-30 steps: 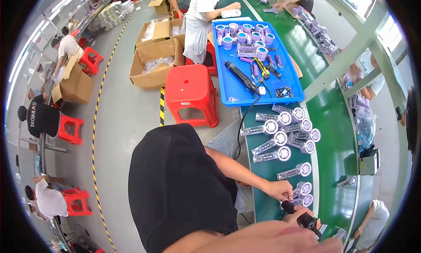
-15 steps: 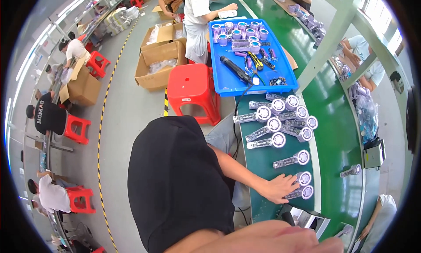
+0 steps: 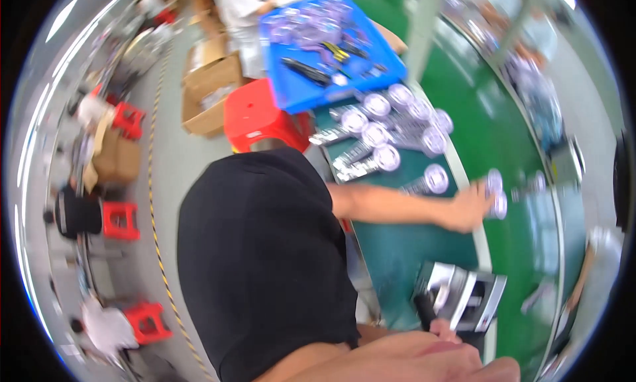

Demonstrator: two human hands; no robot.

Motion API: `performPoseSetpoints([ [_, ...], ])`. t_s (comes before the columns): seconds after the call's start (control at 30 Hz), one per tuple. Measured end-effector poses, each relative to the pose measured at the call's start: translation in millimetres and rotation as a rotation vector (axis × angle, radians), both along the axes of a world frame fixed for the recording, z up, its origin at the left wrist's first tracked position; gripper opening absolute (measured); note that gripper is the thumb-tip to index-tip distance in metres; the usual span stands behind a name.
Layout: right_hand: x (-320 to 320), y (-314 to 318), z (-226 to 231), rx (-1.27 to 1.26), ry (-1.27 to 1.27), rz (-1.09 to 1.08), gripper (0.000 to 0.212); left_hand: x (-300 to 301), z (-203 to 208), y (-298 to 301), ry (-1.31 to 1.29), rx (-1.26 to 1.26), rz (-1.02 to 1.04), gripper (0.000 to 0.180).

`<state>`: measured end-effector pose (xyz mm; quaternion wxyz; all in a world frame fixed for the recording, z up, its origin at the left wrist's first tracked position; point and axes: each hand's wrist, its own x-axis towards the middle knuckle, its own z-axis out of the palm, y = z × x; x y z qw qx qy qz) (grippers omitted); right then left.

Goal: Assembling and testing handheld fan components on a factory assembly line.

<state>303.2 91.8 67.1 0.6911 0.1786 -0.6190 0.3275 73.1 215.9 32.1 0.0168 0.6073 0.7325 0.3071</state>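
My left hand (image 3: 469, 208) reaches across the table edge, blurred by motion, with its fingers closed over two lilac handheld fans. Their round heads (image 3: 495, 192) stick out past my fingertips above the green belt, and the handles are hidden under the hand. Near the bottom, part of my right hand (image 3: 444, 330) shows beside a black cylindrical tool (image 3: 424, 309); whether its fingers grip the tool is hidden. One fan (image 3: 435, 179) with a see-through handle lies alone on the table. A cluster of similar fans (image 3: 376, 136) lies farther up.
A blue tray (image 3: 286, 98) holds lilac parts and pliers. Close to my right hand stands a grey and black box-shaped device (image 3: 457, 296). A single fan (image 3: 530, 185) lies across the belt (image 3: 510, 249). A red stool (image 3: 255, 114), cartons (image 3: 211, 94) and co-workers surround the bench.
My left hand has moved right with the two fans, from the table to over the belt. The whole view has shifted, bringing the box-shaped device and part of my right hand into sight.
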Motion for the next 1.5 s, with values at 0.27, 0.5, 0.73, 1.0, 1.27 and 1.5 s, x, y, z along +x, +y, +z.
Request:
performPoseSetpoints([
  [0.27,-23.3,-30.1,40.6,-0.594,0.006,-0.480,0.073,-19.5,-11.3,97.9,0.028,0.007,-0.038,0.064],
  [0.5,-8.8,-38.6,34.2,-0.623,0.043,-0.520,0.073,8.5,-18.2,106.4,0.134,-0.057,0.021,0.062],
  [0.73,-7.0,-45.9,41.0,-0.589,0.062,-0.532,0.074,7.9,15.2,154.7,0.221,0.271,0.040,0.069],
  [1.0,12.9,-70.6,46.3,-0.580,0.076,-0.616,0.073,-5.4,9.8,254.2,0.048,-0.313,-0.066,0.035],
  [1.27,40.4,-93.4,34.4,-0.583,0.087,-0.608,0.075,26.3,18.9,294.3,0.274,-0.052,-0.090,0.044],
  [1.5,42.1,-100.9,48.4,-0.510,-0.016,-0.751,0.075,176.0,-9.4,280.0,0.298,-0.043,-0.538,0.041],
])
